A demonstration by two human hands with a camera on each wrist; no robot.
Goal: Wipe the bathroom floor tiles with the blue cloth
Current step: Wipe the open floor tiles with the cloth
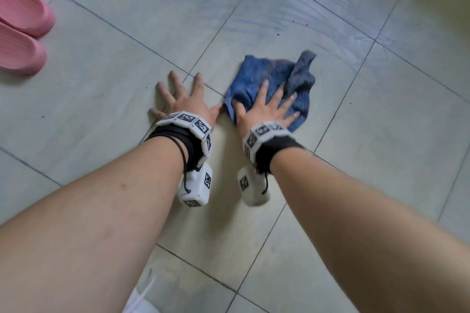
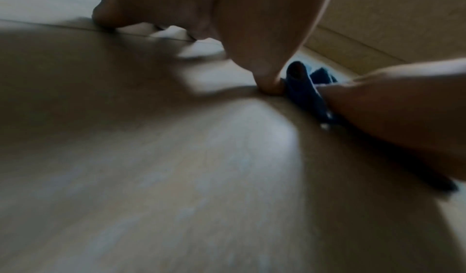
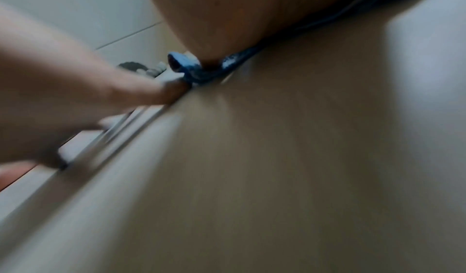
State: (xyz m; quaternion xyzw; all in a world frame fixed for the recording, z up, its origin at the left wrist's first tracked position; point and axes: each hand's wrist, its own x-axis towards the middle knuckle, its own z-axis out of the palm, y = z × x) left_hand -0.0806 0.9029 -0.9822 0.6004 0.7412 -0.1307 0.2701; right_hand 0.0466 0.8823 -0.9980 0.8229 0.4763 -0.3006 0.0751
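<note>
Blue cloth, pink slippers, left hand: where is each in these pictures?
blue cloth (image 1: 256, 76): head view, bare upper fold.
pink slippers (image 1: 17, 7): head view, top of the farther slipper.
left hand (image 1: 184, 101): head view, back of the hand.

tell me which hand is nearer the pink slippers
Left. The left hand lies flat on the floor tiles, on the same side as the pink slippers. The right hand presses the blue cloth, farther from them.

head looks down; wrists skim floor tiles, sharing cloth.
</note>
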